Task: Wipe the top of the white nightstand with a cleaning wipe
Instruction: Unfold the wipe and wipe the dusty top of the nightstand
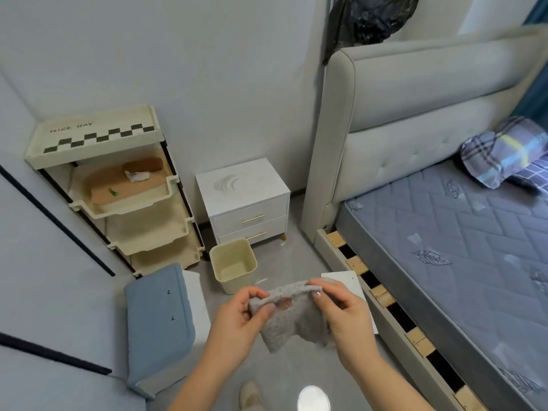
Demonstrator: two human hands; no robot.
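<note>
A white nightstand [241, 185] with two gold-handled drawers stands against the far wall, between a shelf rack and the bed. Curved streaks show in the dust on its top. In front of me, well short of the nightstand, I hold a grey dotted cleaning wipe [292, 315] with a brown stain near its upper edge. My left hand [237, 321] pinches its left corner. My right hand [344, 312] pinches the right corner, and the cloth hangs stretched between them.
A cream bin [234, 265] sits on the floor right before the nightstand. A cream tiered rack [118, 185] stands to its left, a blue padded stool [160, 321] nearer me. The bed [444, 232] fills the right side. A white board [347, 283] lies on the floor.
</note>
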